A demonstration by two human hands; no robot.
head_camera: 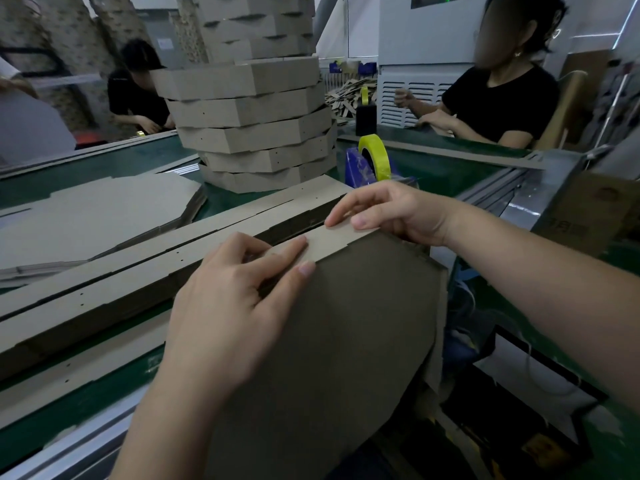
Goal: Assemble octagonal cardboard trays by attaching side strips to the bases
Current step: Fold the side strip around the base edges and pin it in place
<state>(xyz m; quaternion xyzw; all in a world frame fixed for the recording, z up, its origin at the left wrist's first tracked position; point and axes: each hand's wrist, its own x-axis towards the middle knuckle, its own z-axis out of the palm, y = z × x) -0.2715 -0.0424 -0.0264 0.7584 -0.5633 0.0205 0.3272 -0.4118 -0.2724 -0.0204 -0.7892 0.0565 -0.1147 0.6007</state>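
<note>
So both hands are up on the top edge of the octagonal base (346,341), which is tipped up toward the person instead of lying flat on the table (433,168), I'd guess so that edge is easy to see and squeeze. The side strip (332,240) runs along that edge, right under the fingers. The left hand (225,306) has its thumb and forefinger closed narrow on the strip's left part, other fingers (242,244) curled back. The right hand (391,213) pinches the strip's right end, thumb on the near face and the rest tucked behind the cardboard where I can't see them. Looks like the strip is being held lined up with the base edge while it gets seated, and the notched edges running down from the right fingers look bare so far. Just past the left fingers lie loose strips (104,289), handy for the next grab. Beyond the right fingers sits a yellow tape roll (375,157), and further out the stack of finished trays (256,123).
</note>
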